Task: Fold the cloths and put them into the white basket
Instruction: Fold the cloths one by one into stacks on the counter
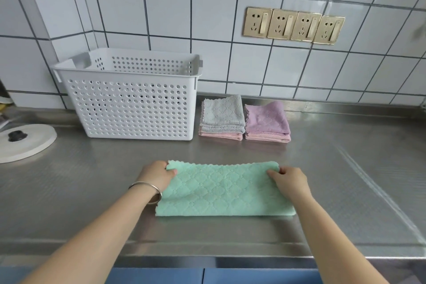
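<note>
A green quilted cloth [224, 190] lies folded in half into a wide strip on the steel counter in front of me. My left hand [157, 174] pinches its far left corner; my right hand [289, 178] pinches its far right corner. The white perforated basket [129, 101] stands at the back left against the tiled wall. To its right sit two folded piles: a grey cloth [222, 113] on a pink one [221, 135], and a purple cloth [267, 119] on another pink one [268, 138].
A round white lid with a black knob [22, 142] lies at the left edge of the steel counter [345, 168]. Gold wall sockets [294, 25] are mounted above the piles. The counter's front edge runs just below my forearms.
</note>
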Motion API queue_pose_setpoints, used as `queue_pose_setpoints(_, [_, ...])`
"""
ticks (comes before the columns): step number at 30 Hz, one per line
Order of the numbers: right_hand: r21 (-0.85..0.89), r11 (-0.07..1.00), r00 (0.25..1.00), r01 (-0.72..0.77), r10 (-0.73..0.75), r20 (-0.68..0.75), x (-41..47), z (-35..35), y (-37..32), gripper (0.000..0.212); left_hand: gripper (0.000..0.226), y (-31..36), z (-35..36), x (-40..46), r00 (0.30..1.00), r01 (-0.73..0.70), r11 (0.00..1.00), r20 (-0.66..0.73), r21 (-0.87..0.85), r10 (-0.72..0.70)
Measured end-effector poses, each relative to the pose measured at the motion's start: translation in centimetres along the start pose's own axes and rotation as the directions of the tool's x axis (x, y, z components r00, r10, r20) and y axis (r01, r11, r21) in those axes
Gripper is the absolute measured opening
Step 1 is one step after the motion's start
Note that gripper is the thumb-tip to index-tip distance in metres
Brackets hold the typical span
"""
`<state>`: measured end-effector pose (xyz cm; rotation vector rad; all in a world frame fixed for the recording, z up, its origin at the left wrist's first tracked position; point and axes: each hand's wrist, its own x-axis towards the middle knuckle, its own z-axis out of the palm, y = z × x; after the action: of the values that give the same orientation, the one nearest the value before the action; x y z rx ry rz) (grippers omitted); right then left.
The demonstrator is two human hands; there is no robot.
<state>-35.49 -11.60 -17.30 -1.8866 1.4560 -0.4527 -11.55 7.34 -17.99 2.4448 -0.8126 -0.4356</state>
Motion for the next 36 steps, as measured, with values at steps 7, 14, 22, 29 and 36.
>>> queue_pose_setpoints(7, [-0.126,0.992,0.994,-0.027,0.013,-0.105,0.3,1.2,-0.2,0.038,0.038,-0.1,0.1,0.9,0.999,0.032,0.998,-0.008,0.059,-0.032])
queue_pose_setpoints(14, [-0.182,0.983,0.990,-0.035,0.010,-0.137,-0.1,1.7,-0.4,0.029,0.050,0.5,0.0,0.5,0.999,0.039,0.995,0.003,0.097,-0.039])
queue_pose_setpoints(22, [-0.273,0.962,0.984,-0.016,-0.033,-0.177,-1.0,1.8,-0.7,0.028,0.047,0.4,0.3,0.0,0.998,0.004,0.993,-0.064,0.121,0.004])
queue_pose_setpoints(29, [-0.319,0.948,0.979,0.016,-0.079,-0.186,-2.4,1.7,-0.9,0.041,0.041,1.2,0.9,-1.7,0.917,-0.069,0.930,-0.344,0.362,0.202])
queue_pose_setpoints(36, [-0.555,0.828,0.994,-0.081,0.022,-0.112,-4.7,1.1,-0.3,0.053,0.072,5.9,4.5,-3.4,0.911,-0.409,0.816,0.229,0.409,0.342])
